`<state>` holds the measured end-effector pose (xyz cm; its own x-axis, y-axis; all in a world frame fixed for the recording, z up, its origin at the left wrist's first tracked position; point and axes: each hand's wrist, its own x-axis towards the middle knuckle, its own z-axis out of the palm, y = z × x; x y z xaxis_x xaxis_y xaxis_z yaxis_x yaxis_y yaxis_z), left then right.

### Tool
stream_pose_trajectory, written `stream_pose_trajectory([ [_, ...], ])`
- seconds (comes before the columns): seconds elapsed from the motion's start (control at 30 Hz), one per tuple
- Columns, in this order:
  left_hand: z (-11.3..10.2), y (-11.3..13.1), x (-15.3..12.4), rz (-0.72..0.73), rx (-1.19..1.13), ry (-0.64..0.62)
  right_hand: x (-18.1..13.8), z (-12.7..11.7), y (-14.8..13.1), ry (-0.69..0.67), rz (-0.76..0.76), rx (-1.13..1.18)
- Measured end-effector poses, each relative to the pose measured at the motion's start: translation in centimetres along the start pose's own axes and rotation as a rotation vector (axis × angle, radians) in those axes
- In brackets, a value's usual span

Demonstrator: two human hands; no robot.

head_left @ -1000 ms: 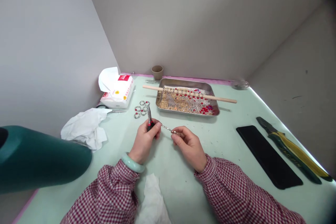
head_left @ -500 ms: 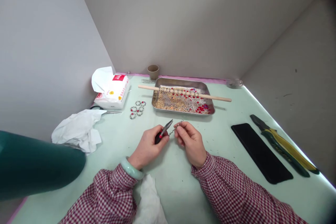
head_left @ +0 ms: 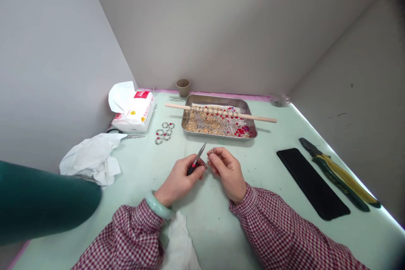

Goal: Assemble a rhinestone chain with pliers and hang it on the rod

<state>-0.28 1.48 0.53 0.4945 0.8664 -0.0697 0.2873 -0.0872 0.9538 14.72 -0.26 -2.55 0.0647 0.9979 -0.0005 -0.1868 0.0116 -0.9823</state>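
Wrapped in the fingers of my left hand [head_left: 182, 176] is a small pair of pliers [head_left: 200, 152], its dark jaws pointing up and away. My right hand [head_left: 228, 171] pinches a short beaded wire strand [head_left: 208, 161] between thumb and forefinger. The strand's lower end reaches my left fingertips; much of it is hidden by the fingers. Beyond both hands lies a metal tray [head_left: 218, 136] of gold, clear and red beads. A wooden rod [head_left: 261, 119] ringed with beaded loops rests across it. Several small beaded rings [head_left: 164, 132] lie left of the tray.
A tissue pack [head_left: 136, 114], a crumpled white cloth [head_left: 90, 158] and a dark green cylinder [head_left: 47, 202] stand on the left. To the right are a black flat case [head_left: 311, 183] and large green-yellow pliers [head_left: 340, 177]. A brown cup [head_left: 183, 87] stands at the back.
My right hand has come closer to the left, and less of the strand shows between them. The small pliers point more steeply upward. The whole view has shifted slightly.
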Motion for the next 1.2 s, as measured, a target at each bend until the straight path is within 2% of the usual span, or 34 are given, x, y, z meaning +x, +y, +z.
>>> stream_pose_trajectory([
  [0.4, -0.19, 0.20, -0.15, -0.010, -0.077, -0.087, 0.06, -0.23, -0.10, -0.002, 0.038, 0.063],
  [0.57, -0.14, 0.25, -0.09, -0.021, -0.092, -0.087, -0.10, -0.25, -0.50, -0.105, -0.007, -0.038],
  [0.7, -0.05, 0.16, -0.01, 0.012, 0.053, -0.044, -0.13, -0.34, -0.38, -0.092, -0.032, -0.035],
  [0.9, -0.37, -0.36, -0.30, 0.106, 0.398, 0.120, 0.20, -0.52, 0.03, -0.062, -0.017, -0.004],
  [1.0, -0.29, -0.64, -0.40, 0.143, 0.503, 0.132, 0.21, -0.56, -0.02, -0.052, -0.013, -0.044],
  [1.2, -0.10, -0.55, -0.50, 0.103, 0.547, 0.138, 0.06, -0.68, -0.11, -0.032, -0.056, -0.090],
])
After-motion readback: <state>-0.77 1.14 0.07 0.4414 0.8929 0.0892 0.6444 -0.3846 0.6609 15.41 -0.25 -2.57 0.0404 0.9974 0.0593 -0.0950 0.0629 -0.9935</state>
